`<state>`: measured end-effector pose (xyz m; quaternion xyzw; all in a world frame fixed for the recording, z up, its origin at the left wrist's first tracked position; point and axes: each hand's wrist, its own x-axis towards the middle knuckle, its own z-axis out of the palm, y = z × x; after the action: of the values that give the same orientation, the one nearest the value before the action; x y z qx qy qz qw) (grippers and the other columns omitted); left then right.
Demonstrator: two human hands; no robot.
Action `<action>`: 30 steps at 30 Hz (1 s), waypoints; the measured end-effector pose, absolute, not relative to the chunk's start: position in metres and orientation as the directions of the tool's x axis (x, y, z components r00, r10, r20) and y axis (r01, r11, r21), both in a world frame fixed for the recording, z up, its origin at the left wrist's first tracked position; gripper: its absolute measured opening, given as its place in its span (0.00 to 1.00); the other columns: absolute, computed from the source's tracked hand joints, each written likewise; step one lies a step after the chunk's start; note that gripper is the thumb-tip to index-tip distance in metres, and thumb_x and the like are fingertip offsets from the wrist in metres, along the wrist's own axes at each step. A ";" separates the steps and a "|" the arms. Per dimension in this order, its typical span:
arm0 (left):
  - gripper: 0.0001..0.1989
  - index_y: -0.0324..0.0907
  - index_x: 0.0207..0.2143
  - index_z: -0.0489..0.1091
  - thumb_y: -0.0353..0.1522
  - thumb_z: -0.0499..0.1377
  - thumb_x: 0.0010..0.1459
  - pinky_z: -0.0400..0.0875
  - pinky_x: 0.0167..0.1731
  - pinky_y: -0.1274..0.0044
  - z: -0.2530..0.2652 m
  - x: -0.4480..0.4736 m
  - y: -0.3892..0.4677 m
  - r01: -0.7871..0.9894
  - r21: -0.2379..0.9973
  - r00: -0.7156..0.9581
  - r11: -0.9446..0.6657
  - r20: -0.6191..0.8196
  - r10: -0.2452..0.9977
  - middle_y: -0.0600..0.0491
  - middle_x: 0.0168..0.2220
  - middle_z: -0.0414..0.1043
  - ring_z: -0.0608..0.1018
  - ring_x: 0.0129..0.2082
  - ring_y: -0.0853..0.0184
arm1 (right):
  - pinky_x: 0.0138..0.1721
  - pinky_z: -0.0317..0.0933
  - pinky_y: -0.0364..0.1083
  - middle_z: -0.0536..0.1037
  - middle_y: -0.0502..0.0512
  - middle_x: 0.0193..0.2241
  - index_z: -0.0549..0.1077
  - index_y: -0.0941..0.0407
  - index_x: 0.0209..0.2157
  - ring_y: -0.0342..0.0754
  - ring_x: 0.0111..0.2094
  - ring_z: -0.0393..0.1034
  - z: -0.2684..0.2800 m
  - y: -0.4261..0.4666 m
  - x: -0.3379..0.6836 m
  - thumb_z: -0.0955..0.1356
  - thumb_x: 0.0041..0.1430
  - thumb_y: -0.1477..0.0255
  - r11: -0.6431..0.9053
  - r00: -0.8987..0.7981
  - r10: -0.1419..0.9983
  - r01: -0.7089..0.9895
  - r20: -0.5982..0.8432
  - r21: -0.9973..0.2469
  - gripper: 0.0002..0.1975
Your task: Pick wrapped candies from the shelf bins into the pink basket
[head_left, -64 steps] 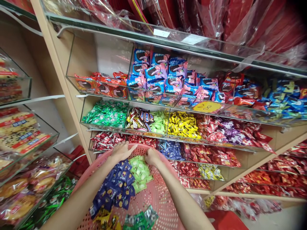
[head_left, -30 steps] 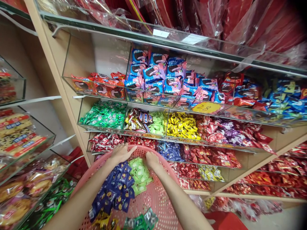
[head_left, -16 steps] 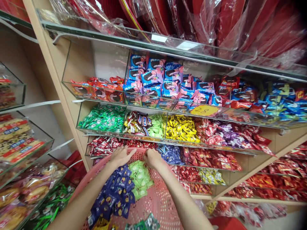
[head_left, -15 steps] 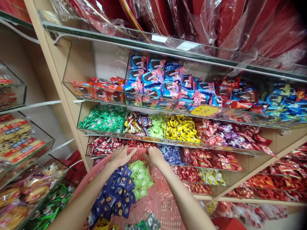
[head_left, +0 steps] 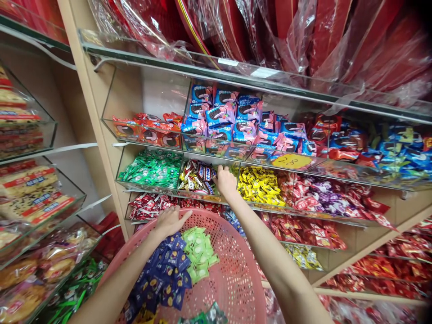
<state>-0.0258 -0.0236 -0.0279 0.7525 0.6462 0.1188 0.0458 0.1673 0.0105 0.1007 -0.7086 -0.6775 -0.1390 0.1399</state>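
A round pink plastic basket [head_left: 245, 265] full of small holes lies in front of me. In it are dark blue candy packets [head_left: 165, 274], light green packets [head_left: 199, 252] and some dark green and yellow ones at the near side. My left hand [head_left: 173, 221] grips the far left rim, thumb stretched along it. My right hand [head_left: 226, 183] is at the shelf bin of light green packets [head_left: 233, 169], between the Snickers-type bars [head_left: 205, 173] and the yellow packets [head_left: 259, 185]. Its fingers are curled and pressed together; what they hold is hidden.
Glass-fronted shelves rise ahead. Green packets [head_left: 151, 166] fill the bin at left, red and purple candies [head_left: 320, 193] at right. Above are blue cookie packs [head_left: 219, 114] and a yellow price tag [head_left: 292, 160]. A glass shelf edge [head_left: 236, 72] crosses higher up. Wrapped pastries [head_left: 33, 184] stand left.
My right hand has left the basket's far rim and moved up and forward to the light green bin. My left hand stays on the rim. The view has shifted slightly.
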 end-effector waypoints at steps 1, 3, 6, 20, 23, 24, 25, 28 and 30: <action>0.33 0.39 0.40 0.66 0.54 0.36 0.52 0.60 0.43 0.67 -0.028 -0.027 -0.024 0.962 0.220 0.134 -0.159 0.122 0.983 0.42 0.42 0.70 0.70 0.44 0.55 | 0.34 0.62 0.46 0.66 0.62 0.41 0.58 0.58 0.46 0.51 0.39 0.69 0.100 0.013 0.167 0.62 0.58 0.69 -0.051 0.050 0.926 0.999 0.373 -0.009 0.16; 0.34 0.38 0.41 0.66 0.54 0.36 0.53 0.60 0.43 0.66 -0.029 -0.029 -0.024 0.964 0.216 0.133 -0.156 0.121 0.984 0.41 0.42 0.70 0.70 0.44 0.54 | 0.35 0.62 0.46 0.66 0.63 0.40 0.58 0.59 0.46 0.51 0.40 0.69 0.100 0.016 0.167 0.62 0.58 0.69 -0.063 0.064 0.933 0.998 0.353 -0.016 0.16; 0.34 0.38 0.42 0.66 0.54 0.36 0.52 0.59 0.44 0.65 -0.029 -0.030 -0.024 0.964 0.224 0.123 -0.144 0.105 0.987 0.41 0.43 0.69 0.69 0.45 0.54 | 0.35 0.62 0.46 0.68 0.64 0.39 0.58 0.59 0.46 0.52 0.40 0.69 0.099 0.020 0.169 0.60 0.59 0.71 -0.072 0.077 0.934 0.997 0.350 -0.028 0.14; 0.37 0.38 0.45 0.65 0.55 0.35 0.51 0.58 0.45 0.66 -0.033 -0.031 -0.021 0.960 0.240 0.121 -0.143 0.103 0.987 0.41 0.45 0.69 0.69 0.46 0.53 | 0.34 0.62 0.45 0.70 0.64 0.38 0.58 0.59 0.47 0.50 0.39 0.69 0.097 0.023 0.171 0.55 0.59 0.78 -0.088 0.086 0.922 0.996 0.377 -0.010 0.14; 0.37 0.38 0.46 0.64 0.55 0.35 0.51 0.58 0.46 0.65 -0.035 -0.033 -0.021 0.961 0.242 0.115 -0.135 0.095 0.989 0.40 0.46 0.68 0.68 0.47 0.53 | 0.34 0.62 0.44 0.69 0.63 0.38 0.58 0.58 0.47 0.49 0.38 0.70 0.098 0.016 0.170 0.55 0.59 0.79 -0.087 0.080 0.905 0.996 0.419 -0.003 0.14; 0.37 0.38 0.46 0.64 0.55 0.35 0.51 0.58 0.46 0.64 -0.035 -0.033 -0.021 0.961 0.242 0.116 -0.136 0.095 0.989 0.40 0.47 0.67 0.68 0.47 0.53 | 0.34 0.61 0.44 0.69 0.63 0.39 0.58 0.58 0.47 0.49 0.37 0.70 0.099 0.013 0.171 0.55 0.59 0.78 -0.081 0.078 0.897 0.997 0.434 -0.011 0.14; 0.37 0.38 0.46 0.65 0.55 0.35 0.52 0.58 0.46 0.64 -0.035 -0.033 -0.021 0.960 0.242 0.118 -0.138 0.098 0.988 0.40 0.47 0.67 0.68 0.47 0.53 | 0.34 0.61 0.44 0.69 0.62 0.39 0.58 0.58 0.47 0.50 0.37 0.70 0.099 0.008 0.171 0.55 0.59 0.78 -0.070 0.075 0.891 0.997 0.448 -0.026 0.14; 0.36 0.38 0.45 0.65 0.54 0.35 0.52 0.59 0.45 0.65 -0.034 -0.032 -0.021 0.961 0.235 0.123 -0.144 0.103 0.987 0.40 0.45 0.68 0.69 0.46 0.54 | 0.35 0.61 0.46 0.69 0.62 0.42 0.56 0.57 0.50 0.51 0.37 0.69 0.096 -0.007 0.175 0.56 0.59 0.76 0.013 0.043 0.869 0.994 0.494 -0.109 0.17; 0.35 0.38 0.44 0.66 0.54 0.35 0.52 0.60 0.44 0.66 -0.032 -0.031 -0.022 0.962 0.231 0.125 -0.147 0.107 0.986 0.40 0.44 0.69 0.70 0.45 0.54 | 0.38 0.60 0.45 0.68 0.62 0.45 0.52 0.57 0.53 0.50 0.40 0.68 0.090 -0.018 0.179 0.56 0.59 0.75 0.138 -0.012 0.840 0.972 0.542 -0.192 0.20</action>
<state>-0.0307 -0.0222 -0.0322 0.7481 0.6511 0.1171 0.0527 0.1794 -0.0183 0.0899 -0.6458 -0.7015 -0.1184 0.2771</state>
